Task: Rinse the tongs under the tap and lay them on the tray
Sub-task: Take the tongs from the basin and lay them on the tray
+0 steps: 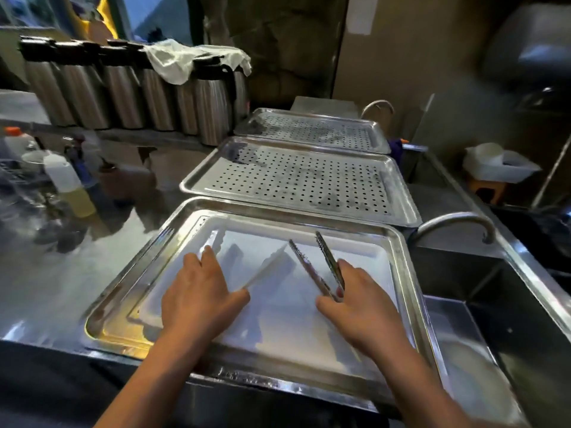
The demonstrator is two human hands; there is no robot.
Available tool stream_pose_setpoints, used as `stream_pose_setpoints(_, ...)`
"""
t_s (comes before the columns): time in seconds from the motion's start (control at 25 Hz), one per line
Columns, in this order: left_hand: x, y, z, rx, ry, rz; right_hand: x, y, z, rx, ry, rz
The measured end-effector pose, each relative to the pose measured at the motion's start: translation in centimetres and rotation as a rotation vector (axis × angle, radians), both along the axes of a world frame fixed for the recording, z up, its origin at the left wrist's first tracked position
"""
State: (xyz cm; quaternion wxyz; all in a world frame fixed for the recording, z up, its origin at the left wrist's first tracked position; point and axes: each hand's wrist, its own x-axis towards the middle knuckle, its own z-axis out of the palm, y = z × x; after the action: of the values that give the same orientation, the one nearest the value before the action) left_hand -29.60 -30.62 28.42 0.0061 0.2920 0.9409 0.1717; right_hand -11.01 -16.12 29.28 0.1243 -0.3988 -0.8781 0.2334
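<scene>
My right hand (358, 307) grips a pair of metal tongs (315, 267) by the hinged end, its two serrated arms spread apart and pointing away from me over the near steel tray (129, 273). A white cloth or board lines that tray. My left hand (197, 291) rests on the tray and holds a thin white utensil (265, 270), blurred, so I cannot tell what it is. The curved tap (454, 220) arches over the sink (494, 304) to the right of the tray.
Two perforated steel trays (296, 180) (312, 131) lie beyond the near one. A row of steel flasks (123, 94) with a cloth over them lines the back. Bottles (68, 183) stand at the left on the steel counter. A second tap (377, 106) is further back.
</scene>
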Motion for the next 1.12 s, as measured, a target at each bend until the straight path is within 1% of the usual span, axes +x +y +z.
stream_pose_setpoints(0.24, -0.5, 0.0, -0.2, -0.084, 0.043, -0.04, -0.5, -1.6, -0.2, 0.009, -0.031, -0.069)
stream_pose_setpoints(0.32, -0.7, 0.0, -0.4, -0.088, 0.025, -0.047, -0.5, -1.8, -0.2, 0.022, -0.037, -0.094)
stream_pose_setpoints(0.48, -0.9, -0.2, -0.4, -0.076, 0.014, -0.062, 0.0, -1.6, -0.1, 0.123, -0.142, -0.129)
stream_pose_setpoints(0.56, -0.9, -0.5, -0.4, -0.058, 0.034, -0.097, 0.4, -1.4, -0.2, 0.151, -0.152, -0.144)
stream_pose_setpoints(0.72, -0.3, -1.6, -0.3, -0.054, 0.104, -0.166, 1.5, -1.8, -0.5, 0.134, -0.169, -0.133)
stream_pose_setpoints(0.8, 0.7, -1.8, 0.0, -0.011, 0.175, -0.217, 2.0, -1.7, -0.5, 0.13, -0.11, -0.141)
stream_pose_setpoints(0.88, 2.3, -1.7, 0.3, 0.084, 0.252, -0.323, 2.4, -1.7, -0.2, 0.109, -0.014, -0.177)
stream_pose_setpoints(0.96, 3.9, -1.2, 0.6, 0.147, 0.27, -0.441, 2.9, -1.6, 0.2, 0.081, 0.083, -0.226)
stream_pose_setpoints(1.0, 4.5, -0.7, 0.6, 0.176, 0.232, -0.492, 3.2, -1.5, 0.4, 0.063, 0.136, -0.251)
stream_pose_setpoints(1.12, 6.2, 1.6, 0.9, 0.212, 0.014, -0.618, 3.9, -0.7, 0.5, -0.087, 0.333, -0.325)
